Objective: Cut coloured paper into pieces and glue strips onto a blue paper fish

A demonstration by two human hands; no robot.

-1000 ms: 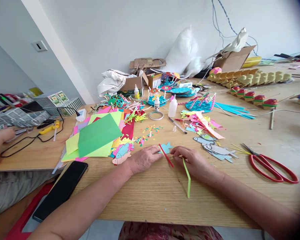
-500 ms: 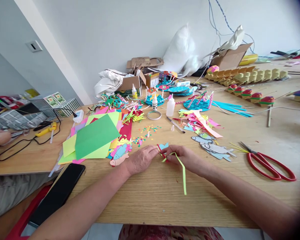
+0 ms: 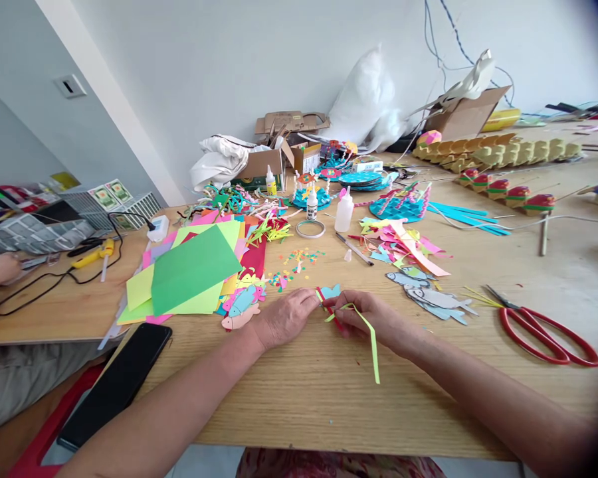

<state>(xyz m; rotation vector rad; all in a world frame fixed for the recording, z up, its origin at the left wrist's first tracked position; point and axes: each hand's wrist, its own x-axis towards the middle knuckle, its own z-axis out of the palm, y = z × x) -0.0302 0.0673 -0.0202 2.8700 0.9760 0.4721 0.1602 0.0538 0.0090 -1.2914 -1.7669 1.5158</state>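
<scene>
Near the table's middle, my left hand (image 3: 290,317) is closed on a small light-blue paper fish (image 3: 333,291), of which the tail end shows between my hands. My right hand (image 3: 361,313) pinches a yellow-green paper strip (image 3: 373,348) that bends and hangs down toward the table edge. A narrow red paper strip (image 3: 337,322) crosses the fish and runs under my right fingers. The fingertips of both hands nearly meet, and most of the fish is hidden behind them.
Left lie coloured paper sheets (image 3: 194,269), paper fish (image 3: 242,317) and a black phone (image 3: 117,385). Red-handled scissors (image 3: 548,335) and grey fish cutouts (image 3: 436,295) lie right. Ahead stand a glue bottle (image 3: 345,211) and a tape roll (image 3: 310,229). A co-worker's hand (image 3: 2,269) is far left.
The view has shifted slightly. More of the red strip shows under my right fingers, and the yellow-green strip still hangs from that hand. My left hand keeps its grip.
</scene>
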